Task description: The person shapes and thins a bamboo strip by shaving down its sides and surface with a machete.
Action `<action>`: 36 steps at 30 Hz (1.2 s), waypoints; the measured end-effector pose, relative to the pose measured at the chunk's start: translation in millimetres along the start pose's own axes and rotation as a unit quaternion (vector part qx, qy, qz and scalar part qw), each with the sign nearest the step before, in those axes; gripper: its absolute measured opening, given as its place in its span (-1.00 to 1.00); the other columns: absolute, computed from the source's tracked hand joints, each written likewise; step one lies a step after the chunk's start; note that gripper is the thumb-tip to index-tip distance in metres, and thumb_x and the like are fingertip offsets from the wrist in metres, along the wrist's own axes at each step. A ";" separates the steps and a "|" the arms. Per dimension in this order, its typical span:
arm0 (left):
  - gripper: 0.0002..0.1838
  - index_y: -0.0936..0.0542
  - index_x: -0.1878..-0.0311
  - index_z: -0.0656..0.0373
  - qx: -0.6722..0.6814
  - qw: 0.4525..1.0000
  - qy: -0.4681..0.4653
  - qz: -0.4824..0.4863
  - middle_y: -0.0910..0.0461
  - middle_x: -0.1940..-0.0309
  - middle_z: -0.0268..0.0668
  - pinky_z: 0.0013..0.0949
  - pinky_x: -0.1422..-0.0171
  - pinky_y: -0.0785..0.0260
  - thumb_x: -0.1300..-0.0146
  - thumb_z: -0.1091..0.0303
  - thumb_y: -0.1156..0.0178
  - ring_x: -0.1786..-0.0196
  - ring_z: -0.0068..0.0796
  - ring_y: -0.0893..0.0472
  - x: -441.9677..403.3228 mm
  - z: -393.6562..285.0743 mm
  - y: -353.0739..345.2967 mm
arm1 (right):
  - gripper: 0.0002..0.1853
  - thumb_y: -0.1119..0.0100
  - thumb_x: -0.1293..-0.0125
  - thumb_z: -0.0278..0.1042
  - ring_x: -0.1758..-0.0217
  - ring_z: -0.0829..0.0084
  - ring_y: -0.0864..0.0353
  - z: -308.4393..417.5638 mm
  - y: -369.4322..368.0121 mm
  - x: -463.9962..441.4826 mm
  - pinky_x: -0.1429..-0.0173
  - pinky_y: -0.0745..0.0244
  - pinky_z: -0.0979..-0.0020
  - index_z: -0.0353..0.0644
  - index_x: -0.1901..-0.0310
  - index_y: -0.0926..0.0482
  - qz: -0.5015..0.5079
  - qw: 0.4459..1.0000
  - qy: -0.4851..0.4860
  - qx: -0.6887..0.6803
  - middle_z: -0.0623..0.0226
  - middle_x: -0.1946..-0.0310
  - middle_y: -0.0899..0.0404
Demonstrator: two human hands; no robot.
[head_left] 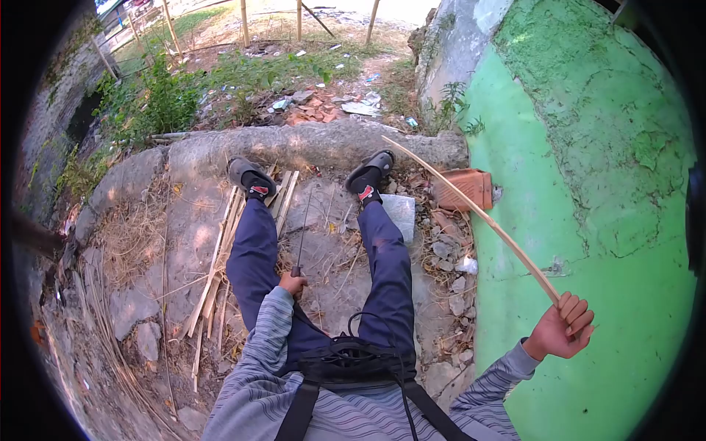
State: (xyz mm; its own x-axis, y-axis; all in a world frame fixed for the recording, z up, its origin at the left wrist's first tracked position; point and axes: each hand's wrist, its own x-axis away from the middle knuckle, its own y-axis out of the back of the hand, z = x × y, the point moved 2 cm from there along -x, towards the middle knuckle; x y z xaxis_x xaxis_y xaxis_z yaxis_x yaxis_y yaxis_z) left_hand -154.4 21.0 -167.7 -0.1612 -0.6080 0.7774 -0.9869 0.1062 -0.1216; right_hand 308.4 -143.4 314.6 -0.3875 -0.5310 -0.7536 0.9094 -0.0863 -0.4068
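Observation:
My left hand (292, 284) is closed around the dark handle of a long, thin-bladed knife (303, 231), which points forward between my legs. Off to the right, beside the green wall, my right hand (560, 328) grips one end of a long bamboo strip (482, 213). The strip bows slightly and slants up to the left, its far tip near my right shoe (370, 170). More split strips (217, 268) lie on the ground under and beside my left leg. The blade and the held strip are apart.
A low concrete ledge (294, 145) runs in front of my feet. The green wall (588, 294) stands close on my right, with a reddish-brown block (463, 189) at its base. Stones and rubble (448, 253) lie alongside. Dry grass and long thin strips (110, 323) cover the left side.

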 end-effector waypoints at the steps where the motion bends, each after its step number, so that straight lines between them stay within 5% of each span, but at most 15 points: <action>1: -0.69 -0.30 0.42 0.09 0.043 0.999 0.023 0.001 -0.18 0.75 -0.43 -0.27 0.69 0.01 -0.08 0.62 -0.27 0.80 -0.50 -0.19 3.0 1.6 1.0 | -0.56 0.11 -0.47 -0.15 0.49 0.54 -0.03 -4.9 4.2 6.8 0.27 -0.04 0.35 -0.02 0.61 -0.12 -0.011 1.000 0.004 0.009 0.46 0.58 -0.07; 3: -0.67 -0.27 0.41 0.07 0.034 0.999 0.036 0.006 -0.16 0.74 -0.44 -0.29 0.69 0.03 -0.07 0.64 -0.25 0.80 -0.51 -0.18 -7.1 9.0 4.5 | -0.67 0.11 -0.43 -0.18 0.26 0.40 -0.35 -22.4 -2.7 17.9 -0.04 -0.32 0.32 -0.10 0.51 -0.30 -0.013 0.970 -0.051 0.239 0.31 0.41 -0.32; 4: -0.68 -0.29 0.44 0.08 0.035 0.999 0.024 0.001 -0.19 0.73 -0.42 -0.29 0.68 0.01 -0.06 0.62 -0.27 0.79 -0.48 -0.21 -13.7 13.3 6.5 | -0.67 0.11 -0.43 -0.18 0.26 0.40 -0.35 -23.6 6.2 27.7 -0.04 -0.32 0.32 -0.10 0.51 -0.30 -0.021 0.968 -0.051 0.244 0.31 0.41 -0.32; 6: -0.69 -0.31 0.46 0.09 0.036 0.999 0.013 -0.002 -0.23 0.73 -0.41 -0.29 0.68 -0.02 -0.06 0.61 -0.29 0.78 -0.46 -0.25 -18.5 16.7 7.7 | -0.74 0.12 -0.36 -0.19 -0.15 0.18 -0.48 -31.5 32.7 47.2 -0.45 -0.28 0.14 -0.19 0.33 -0.42 -0.024 0.939 -0.158 0.306 0.07 0.07 -0.48; 11: -0.64 -0.26 0.36 0.06 0.004 1.000 0.024 0.009 -0.21 0.72 -0.43 -0.30 0.67 0.02 -0.05 0.65 -0.26 0.78 -0.50 -0.21 -17.0 14.5 2.3 | -0.75 0.10 -0.26 -0.25 -0.40 0.08 -0.39 -3.8 107.5 117.4 -0.57 -0.21 -0.03 -0.25 0.20 -0.46 -0.179 0.918 -0.210 0.286 -0.08 -0.15 -0.50; 13: -0.67 -0.28 0.37 0.08 0.007 0.999 0.034 0.018 -0.22 0.72 -0.42 -0.31 0.67 0.01 -0.06 0.63 -0.27 0.78 -0.51 -0.21 -19.2 18.7 3.5 | -0.64 0.10 -0.26 -0.32 -0.30 0.15 -0.52 11.8 115.4 144.5 -0.41 -0.47 0.06 -0.32 -0.01 -0.51 -0.337 0.832 -0.329 0.295 -0.05 -0.14 -0.52; 17: -0.78 -0.39 0.41 0.19 -0.050 0.998 0.028 0.024 -0.24 0.73 -0.37 -0.27 0.68 -0.01 -0.07 0.59 -0.28 0.78 -0.46 -0.23 -27.0 25.0 3.3 | -0.47 0.00 -0.27 -0.49 0.01 0.21 -0.75 66.4 175.0 231.2 -0.04 -0.72 0.32 -0.33 -0.32 -0.41 -0.268 0.734 -0.588 0.211 0.07 -0.08 -0.61; 20: -0.81 -0.42 0.41 0.24 -0.046 0.997 0.061 0.026 -0.26 0.73 -0.33 -0.26 0.66 -0.02 -0.07 0.57 -0.29 0.77 -0.45 -0.24 -28.2 26.3 4.1 | -0.50 -0.10 -0.38 -0.38 0.08 0.30 -0.75 82.4 193.6 271.2 -0.01 -0.71 0.29 -0.20 -0.35 -0.41 -0.224 0.659 -0.683 0.223 0.13 0.12 -0.69; 23: -0.81 -0.42 0.42 0.25 -0.065 0.995 0.077 0.026 -0.29 0.73 -0.30 -0.25 0.65 -0.05 -0.08 0.57 -0.29 0.77 -0.44 -0.25 -25.0 23.1 0.2 | -0.51 -0.13 -0.48 -0.16 0.24 0.37 -0.72 64.3 218.8 308.6 0.02 -0.71 0.27 -0.18 -0.34 -0.41 -0.263 0.598 -0.734 0.188 0.27 0.34 -0.65; 24: -0.80 -0.41 0.44 0.24 -0.100 0.993 0.057 0.005 -0.29 0.74 -0.29 -0.26 0.65 -0.06 -0.08 0.56 -0.29 0.76 -0.42 -0.27 -25.5 24.5 -0.3 | -0.59 0.06 -0.57 -0.03 0.40 0.37 -0.70 49.6 221.8 315.3 0.14 -0.72 0.33 -0.20 -0.11 -0.57 -0.267 0.523 -0.776 0.230 0.36 0.47 -0.53; 25: -0.80 -0.41 0.44 0.24 -0.100 0.994 0.051 0.001 -0.29 0.74 -0.29 -0.26 0.65 -0.06 -0.08 0.56 -0.29 0.76 -0.42 -0.27 -25.8 24.7 0.6 | -0.59 0.06 -0.57 -0.03 0.40 0.37 -0.70 40.1 221.2 318.9 0.14 -0.72 0.33 -0.20 -0.11 -0.57 -0.264 0.527 -0.776 0.226 0.36 0.47 -0.53; 27: -0.80 -0.41 0.44 0.22 -0.078 0.995 0.055 0.028 -0.28 0.76 -0.30 -0.25 0.65 -0.05 -0.08 0.57 -0.29 0.76 -0.42 -0.26 -27.8 30.3 3.2 | -0.54 0.09 -0.58 0.02 0.57 0.46 -0.60 24.6 221.0 321.1 0.34 -0.66 0.38 -0.21 0.15 -0.65 -0.132 0.421 -0.827 0.348 0.41 0.56 -0.45; 28: -0.80 -0.41 0.43 0.22 -0.073 0.995 0.057 0.030 -0.27 0.76 -0.32 -0.25 0.66 -0.04 -0.07 0.57 -0.29 0.77 -0.42 -0.26 -25.9 31.2 3.1 | -0.48 0.10 -0.59 0.04 0.69 0.54 -0.45 19.2 241.4 349.1 0.55 -0.48 0.44 -0.19 0.35 -0.65 -0.095 0.456 -0.786 0.407 0.48 0.64 -0.39; 31: -0.81 -0.43 0.43 0.22 -0.067 0.996 0.047 0.041 -0.28 0.76 -0.32 -0.25 0.66 -0.03 -0.08 0.55 -0.30 0.77 -0.42 -0.26 -25.0 30.9 2.1 | -0.49 0.10 -0.59 0.02 0.71 0.60 -0.36 20.0 255.1 379.8 0.60 -0.33 0.47 -0.18 0.42 -0.58 -0.138 0.546 -0.696 0.446 0.52 0.70 -0.35; 36: -0.82 -0.46 0.46 0.22 -0.097 0.993 0.060 0.028 -0.28 0.77 -0.32 -0.26 0.68 0.00 -0.10 0.51 -0.32 0.80 -0.43 -0.25 -23.0 28.0 -2.8 | -0.46 0.07 -0.59 0.08 0.73 0.65 -0.24 28.7 220.6 401.1 0.64 -0.22 0.49 -0.12 0.51 -0.44 -0.161 0.585 -0.626 0.489 0.57 0.73 -0.25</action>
State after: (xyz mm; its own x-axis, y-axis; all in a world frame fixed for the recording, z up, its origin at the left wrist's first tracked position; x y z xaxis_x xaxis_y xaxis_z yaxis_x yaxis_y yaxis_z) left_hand -148.2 12.7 -202.5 -0.2031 -0.5001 0.8418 -0.9543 0.2937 -0.0558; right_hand 357.9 -399.6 -62.5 -0.7057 -0.5027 0.4994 0.7078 -0.4682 0.5289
